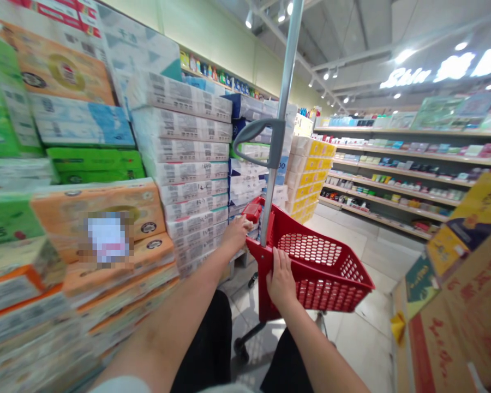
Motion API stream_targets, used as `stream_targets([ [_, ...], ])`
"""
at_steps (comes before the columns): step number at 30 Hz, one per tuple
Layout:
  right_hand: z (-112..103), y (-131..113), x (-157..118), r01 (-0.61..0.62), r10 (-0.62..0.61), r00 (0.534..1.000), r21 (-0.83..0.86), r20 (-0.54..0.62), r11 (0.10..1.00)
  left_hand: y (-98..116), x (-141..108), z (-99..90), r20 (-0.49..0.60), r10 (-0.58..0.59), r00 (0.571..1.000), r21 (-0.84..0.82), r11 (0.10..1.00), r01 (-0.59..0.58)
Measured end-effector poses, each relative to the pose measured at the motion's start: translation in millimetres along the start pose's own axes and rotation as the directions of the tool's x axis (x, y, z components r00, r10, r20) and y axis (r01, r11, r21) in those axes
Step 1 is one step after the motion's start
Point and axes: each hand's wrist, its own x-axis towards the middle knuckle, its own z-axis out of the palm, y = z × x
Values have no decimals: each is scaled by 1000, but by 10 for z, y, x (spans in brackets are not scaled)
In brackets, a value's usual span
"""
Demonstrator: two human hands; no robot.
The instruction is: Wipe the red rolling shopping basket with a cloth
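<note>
A red plastic shopping cart (327, 262) with a perforated basket stands in front of me. A metal pole (288, 65) rises from its near end and carries a grey loop handle (275, 143). My left hand (238, 230) is closed on the cart's near left edge, its fingertips partly hidden. Lower down and to the right, my right hand (281, 277) holds the near corner of the cart's side, fingers bent over the red plastic. The view into the basket shows its perforated walls; part of the bottom is hidden.
Stacked tissue packs (188, 147) line the left side, with orange packs (102, 210) closest. Yellow-and-white packs (311, 172) stand beyond the cart. Long shelves (396, 158) of small goods fill the back right. Cardboard boxes (462, 311) border the tiled aisle (352, 349) on the right.
</note>
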Motion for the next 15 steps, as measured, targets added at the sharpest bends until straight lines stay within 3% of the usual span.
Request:
stream_targets([
  [4, -26, -2, 0, -15, 15, 1000, 15, -9, 1000, 72, -200, -136, 76, 262, 962, 119, 955, -270],
  [7, -37, 4, 5, -28, 28, 1000, 22, -8, 999, 36, -418, -214, 199, 480, 854, 291, 803, -520],
  [10, -37, 12, 11, -30, 31, 999, 27, -16, 999, -43, -598, -169, 249, 586, 771, 401, 663, -633],
  [12, -33, 14, 16, -33, 33, 999, 29, -18, 999, -50, -652, -89, 210, 601, 771, 458, 636, -621],
  [15, -29, 13, 21, -26, 26, 1000, 27, -8, 999, 79, -594, 2, 149, 531, 834, 520, 675, -523],
])
